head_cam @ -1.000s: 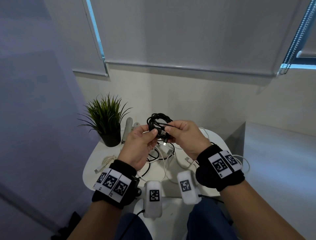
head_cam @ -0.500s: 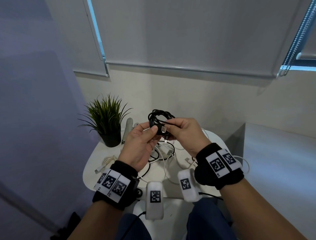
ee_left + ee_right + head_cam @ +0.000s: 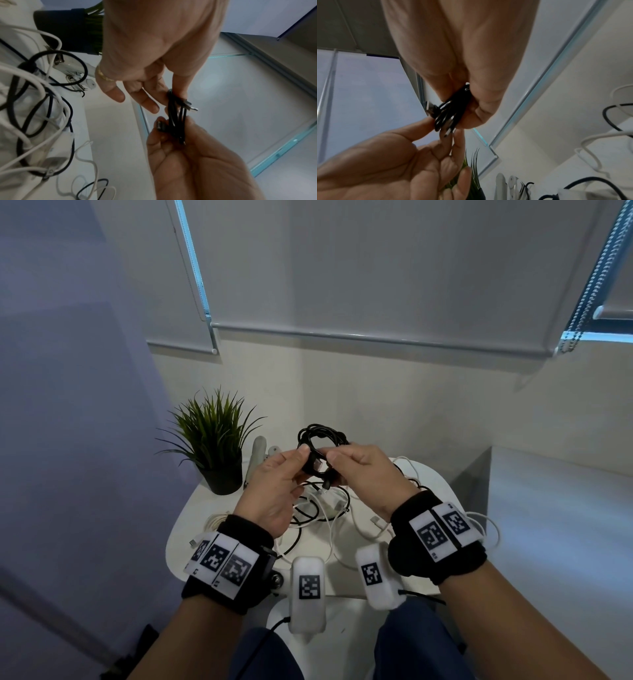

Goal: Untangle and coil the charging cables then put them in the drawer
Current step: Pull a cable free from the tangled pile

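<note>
Black coiled cable [image 3: 320, 441]: held up above the small white table [image 3: 435, 484], in front of the wall, loops bunched together. Metal plug end [image 3: 191, 106] sticking out of the bundle; second plug [image 3: 326, 485] dangling below. Pinched on the one side by left hand [image 3: 274, 491], thumb and fingertips closed on the strands. Gripped on the other side by right hand [image 3: 368, 474], fingers curled round the bundle. Below on the table: tangle of white and black cables [image 3: 318, 511], not yet sorted, with a white adapter [image 3: 60, 148] among them. Potted plant [image 3: 214, 440] at table's left rear corner. Drawer not identifiable in any view.
</note>
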`<act>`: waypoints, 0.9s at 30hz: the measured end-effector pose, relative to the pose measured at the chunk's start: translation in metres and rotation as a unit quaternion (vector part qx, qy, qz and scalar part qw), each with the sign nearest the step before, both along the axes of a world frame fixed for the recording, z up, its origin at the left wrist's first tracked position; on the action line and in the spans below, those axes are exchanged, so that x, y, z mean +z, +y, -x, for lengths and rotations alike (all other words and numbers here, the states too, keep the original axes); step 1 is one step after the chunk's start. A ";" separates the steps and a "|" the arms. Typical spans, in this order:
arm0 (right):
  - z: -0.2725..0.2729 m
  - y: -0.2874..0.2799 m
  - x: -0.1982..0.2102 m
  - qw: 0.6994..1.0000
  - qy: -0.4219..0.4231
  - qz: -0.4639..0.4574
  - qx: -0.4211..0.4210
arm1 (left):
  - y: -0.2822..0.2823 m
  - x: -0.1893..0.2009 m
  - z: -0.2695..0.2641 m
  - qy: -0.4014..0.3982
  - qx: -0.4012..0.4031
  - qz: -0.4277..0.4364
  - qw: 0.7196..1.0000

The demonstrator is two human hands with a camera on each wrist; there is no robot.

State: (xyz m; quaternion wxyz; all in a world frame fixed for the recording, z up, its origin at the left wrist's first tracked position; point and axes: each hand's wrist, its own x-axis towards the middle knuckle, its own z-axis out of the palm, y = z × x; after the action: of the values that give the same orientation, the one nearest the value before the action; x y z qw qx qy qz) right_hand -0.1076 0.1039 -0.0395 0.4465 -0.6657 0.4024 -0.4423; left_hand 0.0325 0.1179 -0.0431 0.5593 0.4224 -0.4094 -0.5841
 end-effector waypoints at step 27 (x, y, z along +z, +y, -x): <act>-0.006 -0.001 -0.009 0.990 0.047 0.082 -0.107 | 0.003 0.004 0.006 -0.046 0.014 -0.110 0.993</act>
State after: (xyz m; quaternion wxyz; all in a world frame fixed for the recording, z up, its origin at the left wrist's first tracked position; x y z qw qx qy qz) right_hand -0.1016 0.1032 -0.0481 0.3213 -0.6733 0.4538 -0.4874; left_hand 0.0264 0.1210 -0.0394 0.4976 0.5137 -0.3620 -0.5979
